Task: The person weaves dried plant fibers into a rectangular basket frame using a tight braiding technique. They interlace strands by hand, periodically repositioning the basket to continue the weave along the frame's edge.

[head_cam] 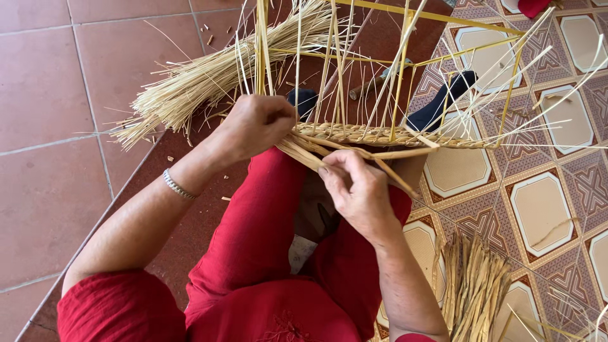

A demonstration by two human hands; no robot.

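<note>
While weaving, left hand [253,126] grips straw strands [304,149], right hand [358,190] pinches woven band [380,135].

Straw bundle [209,79] on tiled floor [44,95]

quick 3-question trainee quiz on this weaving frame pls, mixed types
1. True or false: the left hand holds a pair of scissors.
2. Multiple choice: the right hand pinches A) flat straw strands at the woven band, B) the bracelet, C) a loose bundle.
3. Fill in: a loose pile of straw lies on the floor to the person's ____ side.

Key:
1. False; its grip is closed on straw strands at the band's end.
2. A.
3. Left; a second bundle lies at the right on the patterned tiles.
</note>
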